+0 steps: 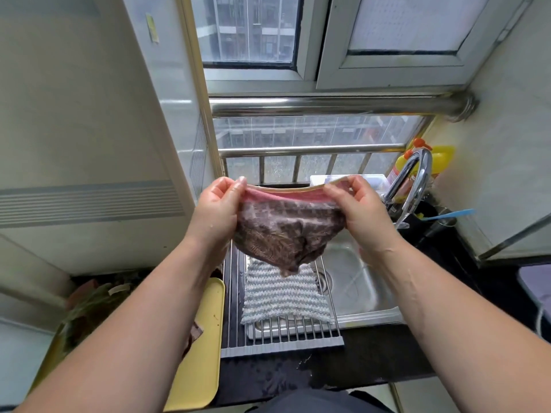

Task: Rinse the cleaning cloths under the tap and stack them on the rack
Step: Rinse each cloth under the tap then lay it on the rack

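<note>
The brown cloth [286, 231], pink along its top edge, hangs stretched between both hands above the rack [283, 345]. The left hand [217, 210] pinches its top left corner and the right hand [360, 210] pinches the top right. Below it a striped cloth [283, 293] lies flat on the rack, across the left of the sink [357, 281]. The tap [414, 186] arches at the sink's right rear. A yellow tray [205, 338] sits at the left end of the counter [372, 359].

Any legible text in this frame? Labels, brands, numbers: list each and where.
No text is legible.
Yellow sticker, upper left: too blurred to read.
Yellow bottle behind the tap: label too blurred to read.
Brown cloth: no lettering visible.
</note>
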